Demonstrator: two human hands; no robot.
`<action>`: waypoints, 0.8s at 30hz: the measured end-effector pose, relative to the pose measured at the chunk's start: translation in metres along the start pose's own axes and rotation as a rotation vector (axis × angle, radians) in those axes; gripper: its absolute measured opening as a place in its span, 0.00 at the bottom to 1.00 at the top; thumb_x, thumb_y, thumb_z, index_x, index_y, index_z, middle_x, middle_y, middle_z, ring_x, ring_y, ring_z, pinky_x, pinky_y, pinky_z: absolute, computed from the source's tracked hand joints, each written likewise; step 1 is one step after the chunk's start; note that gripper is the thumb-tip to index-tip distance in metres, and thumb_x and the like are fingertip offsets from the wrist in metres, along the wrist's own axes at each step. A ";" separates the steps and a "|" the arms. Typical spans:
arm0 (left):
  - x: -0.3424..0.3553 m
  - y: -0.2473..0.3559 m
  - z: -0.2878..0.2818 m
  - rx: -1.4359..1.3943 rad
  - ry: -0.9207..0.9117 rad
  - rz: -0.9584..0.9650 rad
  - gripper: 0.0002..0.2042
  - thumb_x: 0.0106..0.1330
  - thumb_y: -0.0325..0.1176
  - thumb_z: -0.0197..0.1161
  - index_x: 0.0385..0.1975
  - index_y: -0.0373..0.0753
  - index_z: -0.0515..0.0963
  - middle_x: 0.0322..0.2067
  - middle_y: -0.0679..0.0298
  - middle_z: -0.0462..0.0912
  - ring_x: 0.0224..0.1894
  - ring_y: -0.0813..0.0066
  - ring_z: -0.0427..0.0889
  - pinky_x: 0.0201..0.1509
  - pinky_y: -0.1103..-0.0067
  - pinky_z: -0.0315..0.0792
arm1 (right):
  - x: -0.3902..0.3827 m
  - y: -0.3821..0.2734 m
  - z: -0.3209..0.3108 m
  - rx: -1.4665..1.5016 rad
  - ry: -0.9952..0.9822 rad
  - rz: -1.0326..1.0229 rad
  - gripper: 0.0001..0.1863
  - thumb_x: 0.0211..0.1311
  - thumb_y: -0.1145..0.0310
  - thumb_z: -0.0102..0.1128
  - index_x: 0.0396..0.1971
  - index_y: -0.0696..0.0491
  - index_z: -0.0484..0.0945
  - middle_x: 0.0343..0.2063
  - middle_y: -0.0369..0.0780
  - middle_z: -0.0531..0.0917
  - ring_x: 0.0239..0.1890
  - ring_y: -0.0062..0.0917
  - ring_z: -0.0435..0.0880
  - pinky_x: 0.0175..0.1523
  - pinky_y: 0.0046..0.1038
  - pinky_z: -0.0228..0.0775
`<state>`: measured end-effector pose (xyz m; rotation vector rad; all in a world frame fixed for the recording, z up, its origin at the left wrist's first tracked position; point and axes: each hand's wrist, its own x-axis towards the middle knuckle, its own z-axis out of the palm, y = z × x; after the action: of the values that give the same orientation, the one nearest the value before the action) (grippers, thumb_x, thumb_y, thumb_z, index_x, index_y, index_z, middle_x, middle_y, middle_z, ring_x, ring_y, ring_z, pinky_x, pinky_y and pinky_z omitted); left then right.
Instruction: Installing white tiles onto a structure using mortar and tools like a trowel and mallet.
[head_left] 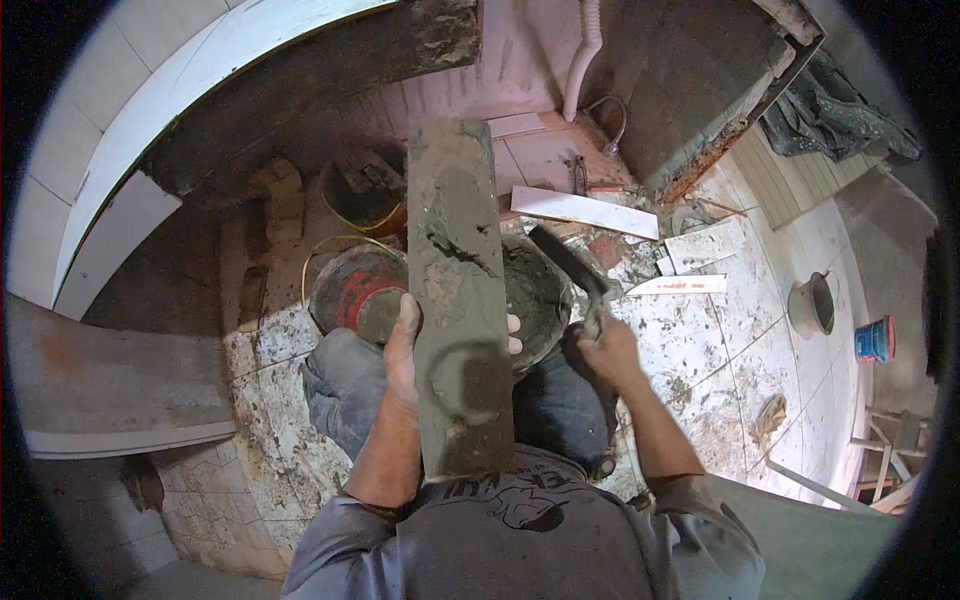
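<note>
A long, narrow board-like strip with grey mortar spread over its face lies lengthwise in front of me, its near end by my shirt. My left hand holds it from beneath, thumb along the left edge and fingertips showing past the right edge. Off to the right, my right hand is closed on the handle of a trowel; its dark blade slants up and left, apart from the strip. Partly hidden behind the strip are a bucket with dark grey mortar inside and another container with red on it.
Beyond stands another bucket. White tile pieces and rubble lie on the stained tile floor. To the right are a grey bucket and a small blue tub. A ledge juts in at left.
</note>
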<state>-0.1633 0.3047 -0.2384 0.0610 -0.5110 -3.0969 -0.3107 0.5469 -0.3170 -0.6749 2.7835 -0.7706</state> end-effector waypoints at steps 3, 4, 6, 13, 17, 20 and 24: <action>-0.003 -0.002 -0.031 -0.015 -0.009 -0.016 0.38 0.67 0.63 0.38 0.63 0.34 0.60 0.52 0.36 0.72 0.49 0.41 0.77 0.48 0.58 0.76 | 0.009 -0.016 -0.038 0.123 -0.030 -0.047 0.18 0.49 0.62 0.65 0.33 0.61 0.75 0.23 0.50 0.79 0.26 0.35 0.78 0.34 0.33 0.70; -0.004 -0.002 -0.042 0.009 0.062 -0.041 0.40 0.65 0.64 0.40 0.62 0.32 0.60 0.51 0.36 0.72 0.49 0.41 0.77 0.49 0.57 0.75 | 0.009 -0.020 -0.052 0.193 -0.144 -0.002 0.20 0.49 0.60 0.66 0.34 0.61 0.76 0.23 0.47 0.79 0.26 0.28 0.76 0.35 0.30 0.69; -0.010 -0.004 -0.058 0.027 0.138 -0.078 0.42 0.64 0.65 0.42 0.62 0.30 0.60 0.51 0.36 0.72 0.49 0.41 0.77 0.50 0.56 0.74 | 0.012 -0.034 -0.063 0.357 -0.091 -0.180 0.18 0.53 0.60 0.65 0.33 0.60 0.76 0.22 0.44 0.78 0.27 0.25 0.76 0.35 0.29 0.68; -0.022 0.002 -0.087 -0.011 0.225 -0.219 0.32 0.60 0.44 0.50 0.57 0.21 0.63 0.53 0.39 0.72 0.54 0.45 0.74 0.54 0.60 0.73 | 0.040 -0.081 -0.037 -0.110 -0.224 -0.306 0.23 0.63 0.48 0.51 0.32 0.57 0.76 0.25 0.53 0.80 0.33 0.50 0.80 0.39 0.44 0.71; -0.020 0.014 -0.095 0.097 0.068 -0.291 0.32 0.53 0.37 0.51 0.57 0.20 0.63 0.54 0.38 0.70 0.57 0.46 0.72 0.57 0.61 0.71 | 0.074 -0.096 -0.013 -0.284 -0.183 -0.331 0.23 0.64 0.47 0.47 0.34 0.54 0.78 0.25 0.52 0.81 0.31 0.50 0.80 0.40 0.47 0.72; -0.023 0.020 -0.097 0.024 0.010 -0.339 0.32 0.51 0.35 0.51 0.56 0.19 0.63 0.53 0.37 0.71 0.53 0.46 0.76 0.57 0.61 0.71 | 0.103 -0.101 -0.008 -0.425 -0.175 -0.296 0.23 0.64 0.47 0.48 0.37 0.53 0.80 0.25 0.54 0.80 0.33 0.51 0.79 0.41 0.47 0.71; -0.029 0.029 -0.094 0.020 -0.033 -0.343 0.35 0.47 0.34 0.54 0.58 0.21 0.60 0.55 0.35 0.68 0.55 0.40 0.73 0.58 0.55 0.69 | 0.126 -0.102 -0.007 -0.315 -0.132 -0.319 0.23 0.64 0.50 0.48 0.40 0.53 0.81 0.30 0.56 0.81 0.37 0.52 0.80 0.45 0.45 0.71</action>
<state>-0.1309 0.2473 -0.3168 0.1092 -0.5900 -3.4310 -0.3856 0.4131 -0.2636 -1.1995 2.7327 -0.3157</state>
